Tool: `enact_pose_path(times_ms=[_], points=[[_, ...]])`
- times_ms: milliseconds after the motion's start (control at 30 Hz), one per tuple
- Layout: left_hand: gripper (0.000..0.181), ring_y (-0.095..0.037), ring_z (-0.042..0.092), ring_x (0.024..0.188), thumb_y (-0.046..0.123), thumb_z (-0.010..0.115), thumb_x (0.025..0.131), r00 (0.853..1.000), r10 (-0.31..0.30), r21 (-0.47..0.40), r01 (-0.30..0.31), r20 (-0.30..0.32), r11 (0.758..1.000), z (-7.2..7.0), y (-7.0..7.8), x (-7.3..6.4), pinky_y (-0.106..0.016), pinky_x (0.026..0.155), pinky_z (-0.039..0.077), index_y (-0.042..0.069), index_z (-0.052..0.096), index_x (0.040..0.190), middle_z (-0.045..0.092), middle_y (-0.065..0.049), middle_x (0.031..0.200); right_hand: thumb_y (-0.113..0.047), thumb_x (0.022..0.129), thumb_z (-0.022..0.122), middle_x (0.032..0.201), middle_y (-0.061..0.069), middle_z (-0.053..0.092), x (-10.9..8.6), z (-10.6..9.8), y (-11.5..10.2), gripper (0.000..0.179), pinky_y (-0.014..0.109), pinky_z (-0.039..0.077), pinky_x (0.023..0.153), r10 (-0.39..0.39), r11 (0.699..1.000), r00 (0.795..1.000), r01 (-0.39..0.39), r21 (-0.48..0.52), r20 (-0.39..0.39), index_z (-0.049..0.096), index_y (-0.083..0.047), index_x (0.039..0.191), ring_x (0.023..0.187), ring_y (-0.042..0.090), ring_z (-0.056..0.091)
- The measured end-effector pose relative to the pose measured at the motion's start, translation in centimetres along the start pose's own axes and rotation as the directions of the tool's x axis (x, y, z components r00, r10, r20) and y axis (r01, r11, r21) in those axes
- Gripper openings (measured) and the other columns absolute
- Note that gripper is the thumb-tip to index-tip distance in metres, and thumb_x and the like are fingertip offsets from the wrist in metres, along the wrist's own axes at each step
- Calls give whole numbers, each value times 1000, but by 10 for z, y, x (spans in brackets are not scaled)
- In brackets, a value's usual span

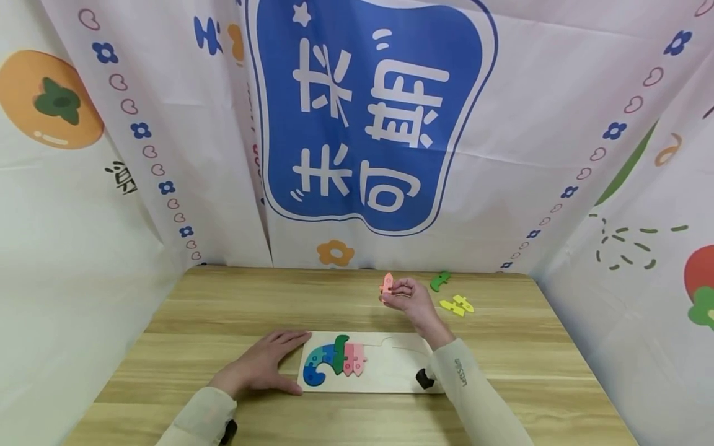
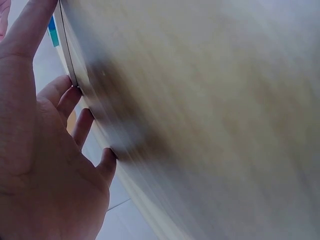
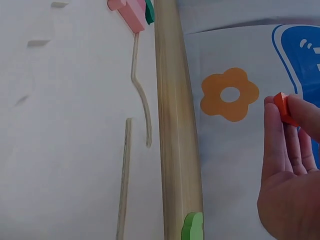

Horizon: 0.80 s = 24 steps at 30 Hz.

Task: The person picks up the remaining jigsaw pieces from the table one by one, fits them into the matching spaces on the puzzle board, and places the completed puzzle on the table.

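A pale wooden puzzle board (image 1: 390,375) lies on the table, its left part filled with blue, green and pink puzzle pieces (image 1: 348,359). My left hand (image 1: 259,364) rests at the board's left end, thumb by the near corner and fingers spread by the far one. Above the table beyond the board, my right hand (image 1: 415,305) pinches a salmon-orange puzzle piece (image 1: 387,284) with a pointed tip between thumb and fingertips. The same piece looks red-orange in the right wrist view, partly hidden by the thumb.
To the right of my right hand lie a loose green piece (image 1: 440,281) and two yellow pieces (image 1: 452,308) near the table's far edge. The wooden table (image 1: 223,310) meets printed cloth walls (image 1: 212,155) at the back and sides.
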State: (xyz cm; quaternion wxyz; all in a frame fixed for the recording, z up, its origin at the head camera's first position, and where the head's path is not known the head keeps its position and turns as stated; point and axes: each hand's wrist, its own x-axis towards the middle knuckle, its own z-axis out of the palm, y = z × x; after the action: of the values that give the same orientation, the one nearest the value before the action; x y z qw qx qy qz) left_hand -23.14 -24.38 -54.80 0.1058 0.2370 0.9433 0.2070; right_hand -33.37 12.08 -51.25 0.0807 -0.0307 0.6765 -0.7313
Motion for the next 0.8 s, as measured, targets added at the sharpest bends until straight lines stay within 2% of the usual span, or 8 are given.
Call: enact_pose_path(times_ms=[333,533,667,800], points=[[111,-38,36,149,77,78,72,1000,8,6,-8,-2,1000,-1,1,0,-68,117,32,25,37,162,40,-1,164,9,87,76,100,10,72,-2,1,2,41,38,63,87,-22,999,999,23,-41,25,57,2,123,86,18,77],[111,-39,36,149,76,78,73,1000,10,0,-10,-1,1000,-2,4,-1,-68,116,32,24,38,162,40,-2,165,3,95,71,106,18,71,-4,1,2,38,50,61,90,-47,992,998,51,-117,36,61,1,131,86,20,74],[111,-38,36,149,76,78,73,1000,7,-4,-7,-1,1000,-3,5,-2,-69,116,32,24,38,162,40,-2,165,-4,102,63,108,20,70,-4,2,2,31,45,60,84,-45,984,998,52,-170,44,64,-1,133,85,20,67],[110,-38,36,149,75,79,73,1000,9,-11,-9,1,1000,-2,5,-2,-69,116,33,23,38,162,40,-2,165,-7,108,51,98,11,65,-3,2,5,26,35,55,74,-5,985,999,11,-170,37,65,0,129,80,18,59]])
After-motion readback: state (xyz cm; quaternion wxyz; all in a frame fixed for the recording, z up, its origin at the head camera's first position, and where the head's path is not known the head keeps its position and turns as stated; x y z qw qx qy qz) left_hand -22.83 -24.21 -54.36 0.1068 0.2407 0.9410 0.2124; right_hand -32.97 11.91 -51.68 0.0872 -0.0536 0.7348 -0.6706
